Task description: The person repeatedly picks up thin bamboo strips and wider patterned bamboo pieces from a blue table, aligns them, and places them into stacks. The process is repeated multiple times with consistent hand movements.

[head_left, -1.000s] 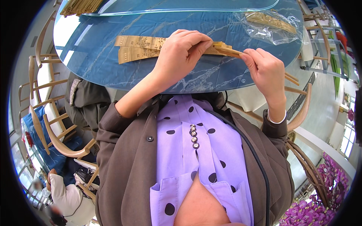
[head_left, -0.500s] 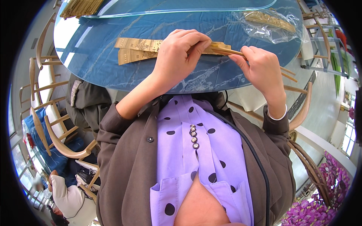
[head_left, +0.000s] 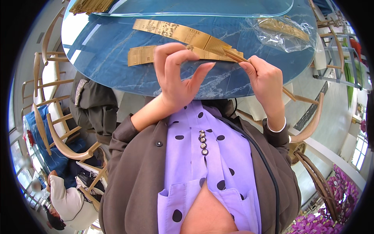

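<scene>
In my right hand [head_left: 265, 74], pinched between thumb and fingers, is a pair of wooden chopsticks [head_left: 235, 56]. Their far ends meet the right end of a gold printed paper sleeve [head_left: 179, 33], which slants up to the left over the table. A second gold paper sleeve [head_left: 140, 56] lies nearer to me, partly hidden behind my left hand [head_left: 175, 76]. That hand is open and holds nothing, its fingers curved and its thumb apart, just in front of the lower sleeve.
The round blue marbled table [head_left: 105, 50] carries a glass turntable [head_left: 194, 9] at its far side. A stack of gold sleeves [head_left: 91, 5] sits at the far left. On the right lies a clear plastic bag [head_left: 272, 41] with more gold sleeves inside. Wooden chairs [head_left: 58, 140] stand around.
My left hand has let go near the chopstick tips and moved down and left, its fingers opening. The upper sleeve now angles away from the lower one. The right hand still holds the chopsticks.
</scene>
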A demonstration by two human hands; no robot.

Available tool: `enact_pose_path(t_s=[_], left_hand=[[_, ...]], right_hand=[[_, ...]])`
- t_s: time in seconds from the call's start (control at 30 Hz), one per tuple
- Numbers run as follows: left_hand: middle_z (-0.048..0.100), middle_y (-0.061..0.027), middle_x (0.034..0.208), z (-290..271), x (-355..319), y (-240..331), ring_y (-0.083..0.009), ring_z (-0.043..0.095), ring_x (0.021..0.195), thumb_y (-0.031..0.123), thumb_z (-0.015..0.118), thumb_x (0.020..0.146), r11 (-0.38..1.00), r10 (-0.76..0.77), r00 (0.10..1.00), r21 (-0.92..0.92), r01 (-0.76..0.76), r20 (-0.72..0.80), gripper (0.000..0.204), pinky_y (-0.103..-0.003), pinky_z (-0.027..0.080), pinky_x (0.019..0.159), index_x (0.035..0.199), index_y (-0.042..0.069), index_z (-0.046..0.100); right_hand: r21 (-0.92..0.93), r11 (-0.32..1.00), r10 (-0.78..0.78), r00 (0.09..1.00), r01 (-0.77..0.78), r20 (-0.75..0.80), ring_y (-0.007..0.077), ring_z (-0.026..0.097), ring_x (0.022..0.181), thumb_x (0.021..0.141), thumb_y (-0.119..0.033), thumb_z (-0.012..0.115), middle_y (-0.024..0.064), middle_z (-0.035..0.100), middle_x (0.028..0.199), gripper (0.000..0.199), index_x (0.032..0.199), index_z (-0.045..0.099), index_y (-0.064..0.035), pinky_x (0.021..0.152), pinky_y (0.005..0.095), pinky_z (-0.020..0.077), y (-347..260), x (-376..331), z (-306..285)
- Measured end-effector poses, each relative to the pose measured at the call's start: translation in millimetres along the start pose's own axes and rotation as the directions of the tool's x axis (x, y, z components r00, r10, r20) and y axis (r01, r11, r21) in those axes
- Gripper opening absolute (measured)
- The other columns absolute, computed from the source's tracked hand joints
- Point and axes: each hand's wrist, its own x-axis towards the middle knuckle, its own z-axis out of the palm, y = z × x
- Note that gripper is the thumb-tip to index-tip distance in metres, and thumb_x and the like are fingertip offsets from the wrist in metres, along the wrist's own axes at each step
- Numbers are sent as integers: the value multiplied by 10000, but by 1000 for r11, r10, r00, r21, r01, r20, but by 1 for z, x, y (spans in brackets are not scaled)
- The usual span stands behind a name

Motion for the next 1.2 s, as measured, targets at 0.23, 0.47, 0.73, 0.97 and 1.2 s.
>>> enact_pose_path(t_s=[0.23,0.47,0.73,0.97,1.2], left_hand=[[646,2,773,15,-9,9,-1,442,622,187,590,1040,498,-536,770,-607,619,345,251,-198,344,519,887,-10,617],[620,8,706,19,-10,9,4,433,601,145,596,1033,496,-600,773,-663,561,205,275,-197,338,511,797,12,553],[590,10,729,20,-4,12,5,376,557,240,547,1063,460,-612,760,-682,568,220,285,-184,274,472,896,19,615],[561,50,732,10,9,0,12,356,548,250,569,1054,384,-700,700,-749,540,145,260,-162,238,480,949,33,666],[513,50,659,-6,24,-16,-2,285,517,221,548,1057,409,-688,724,-795,447,53,261,-193,203,469,977,9,678]], right_hand=[[155,984,92,995,-85,-36,324,514,536,982,-333,633,127,523,641,391,743,529,-42,485,385,397,-33,-2,12],[128,989,85,993,-75,-77,314,549,549,990,-311,625,115,542,650,359,772,524,-44,491,395,419,-55,-3,22],[64,997,56,994,-50,-95,315,562,563,987,-311,628,109,551,665,356,775,514,-48,504,399,434,-61,2,27],[194,980,53,999,-51,-4,299,627,639,938,-272,688,111,638,764,249,991,646,-33,557,366,481,-52,2,16],[47,994,-90,992,95,-89,245,535,579,953,-254,674,74,540,711,347,1230,656,-45,524,352,425,-16,-45,-1]])
